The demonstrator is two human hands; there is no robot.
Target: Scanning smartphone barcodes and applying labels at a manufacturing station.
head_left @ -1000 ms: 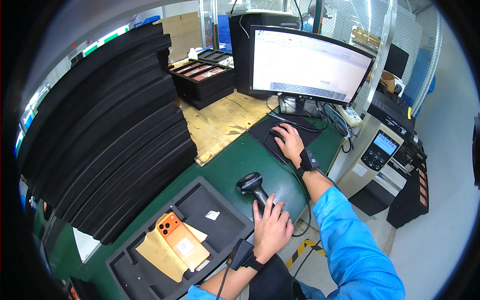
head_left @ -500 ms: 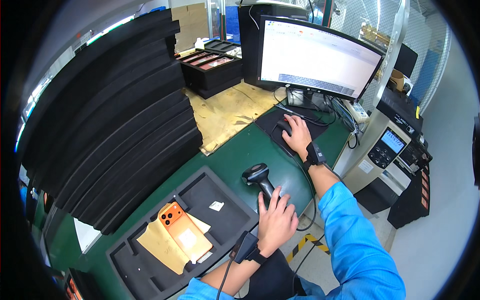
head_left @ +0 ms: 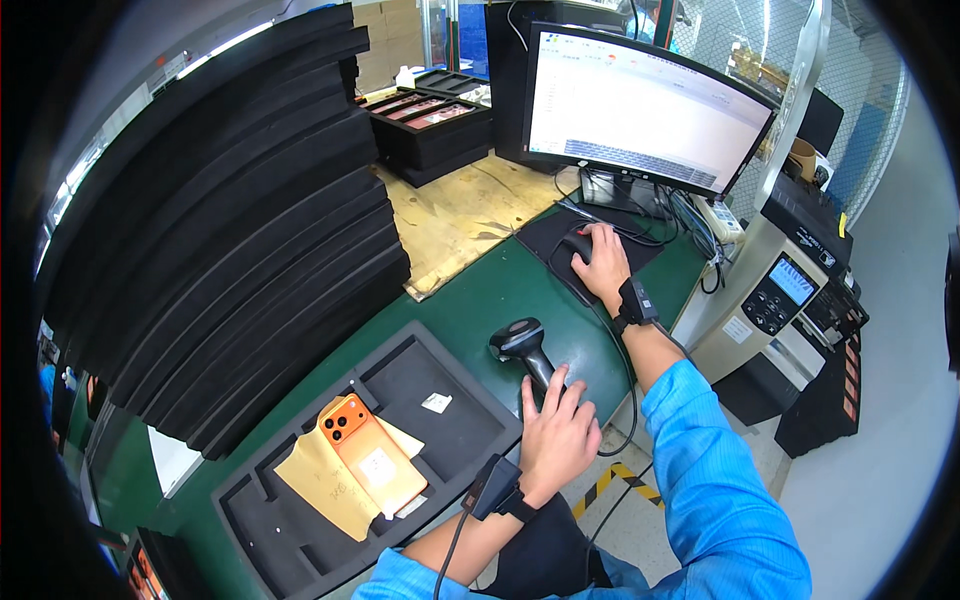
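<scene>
My right hand (head_left: 604,268) rests on a black computer mouse (head_left: 577,244) on a dark mouse pad (head_left: 640,262), its fingers wrapped over it. Nearer to me, my left hand (head_left: 560,445) lies with fingers spread at the handle end of a black barcode scanner (head_left: 520,343); part of that handle is hidden by the hand. To its left, a dark foam tray (head_left: 470,392) holds an orange phone (head_left: 378,460), camera side up with a white label on its back. Beneath the phone lies a yellow paper envelope (head_left: 322,488). A small white paper scrap (head_left: 436,403) is also in the tray.
A tall stack of black foam trays (head_left: 230,230) stands at the left. Behind the green table (head_left: 450,318) are a monitor (head_left: 645,110) and a black box (head_left: 425,145) with phones. A label printer (head_left: 770,290) stands at the right, with cables beside it.
The view has shifted slightly. Both hands stay in nearly the same places, the right at the mouse and the left by the scanner handle. The phone and tray have not moved.
</scene>
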